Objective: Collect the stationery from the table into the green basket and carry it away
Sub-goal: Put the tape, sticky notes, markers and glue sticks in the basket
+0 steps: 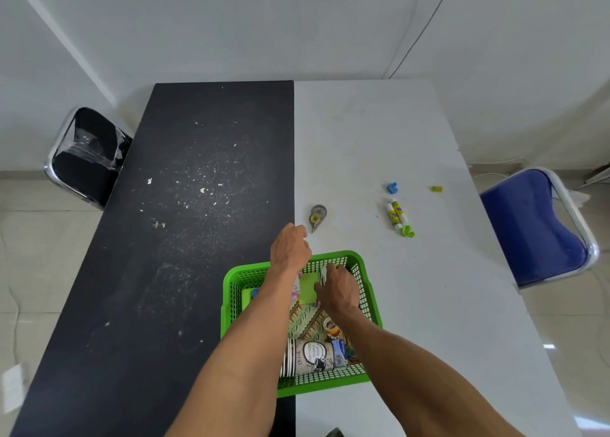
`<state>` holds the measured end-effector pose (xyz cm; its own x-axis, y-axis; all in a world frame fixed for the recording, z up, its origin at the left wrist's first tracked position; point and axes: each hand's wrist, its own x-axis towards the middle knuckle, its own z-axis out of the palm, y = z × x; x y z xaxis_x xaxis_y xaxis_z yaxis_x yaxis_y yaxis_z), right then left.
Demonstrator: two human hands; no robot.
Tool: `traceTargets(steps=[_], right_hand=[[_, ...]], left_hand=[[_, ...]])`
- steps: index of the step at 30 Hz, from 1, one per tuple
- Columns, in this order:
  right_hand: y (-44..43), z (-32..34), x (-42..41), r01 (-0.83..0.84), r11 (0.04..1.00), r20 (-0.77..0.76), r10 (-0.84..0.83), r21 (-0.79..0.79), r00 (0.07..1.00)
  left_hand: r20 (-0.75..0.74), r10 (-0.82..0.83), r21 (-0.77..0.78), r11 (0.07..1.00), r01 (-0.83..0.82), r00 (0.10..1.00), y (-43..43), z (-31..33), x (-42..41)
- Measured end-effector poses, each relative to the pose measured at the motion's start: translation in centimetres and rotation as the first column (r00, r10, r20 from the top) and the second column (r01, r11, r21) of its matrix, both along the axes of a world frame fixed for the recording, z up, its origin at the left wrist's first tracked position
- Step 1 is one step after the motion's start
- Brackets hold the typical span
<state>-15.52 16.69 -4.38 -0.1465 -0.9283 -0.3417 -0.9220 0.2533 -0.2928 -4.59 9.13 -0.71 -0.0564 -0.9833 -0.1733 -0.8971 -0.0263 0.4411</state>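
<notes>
White tabletop (396,139) beside a black one: the green plastic mesh basket (231,291) near the front holds much already. Right hand (338,289) grips a metal stapler (322,275) inside it; left hand (290,248), fingers curled and apparently empty, nears the grey correction-tape dispenser (317,217). Two glue sticks (396,215), blue (391,188) and green clips (408,231) remain farther right.

right hand (336,288): metal stapler (322,276) in green basket (361,265) | left hand (290,246): over rim

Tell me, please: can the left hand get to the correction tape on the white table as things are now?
Probably yes. The left hand is just short of the correction tape, with only bare white table between them. It looks empty, though its fingers are curled out of view.
</notes>
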Motion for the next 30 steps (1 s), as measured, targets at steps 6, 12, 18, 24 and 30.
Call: traceTargets(steps=[6,12,18,24,30], right_hand=[[-1.6,1.3,-1.1,0.017,0.998,0.018,-0.016,-0.067,1.000],[-3.4,2.3,-2.7,0.010,0.993,0.045,-0.005,-0.118,0.999],[-7.3,2.5,-3.8,0.030,0.985,0.068,-0.019,-0.167,0.998],[-13.8,0.8,-3.6,-0.143,0.989,0.057,0.145,-0.033,0.988],[-18.3,-1.9,-2.6,-0.401,0.915,-0.068,0.403,0.051,0.913]], left_hand=[[-0.009,-0.007,0.009,1.000,0.007,1.000,-0.2,0.2,-1.3],[0.000,-0.013,0.000,1.000,0.013,1.000,-1.4,0.6,-2.3],[0.010,-0.003,0.000,1.000,0.003,1.000,-3.5,0.3,-2.6],[0.014,0.007,0.053,0.999,-0.007,1.000,-6.1,-1.7,-2.1],[0.001,0.024,0.122,0.992,-0.024,1.000,-8.0,-4.4,-1.7]])
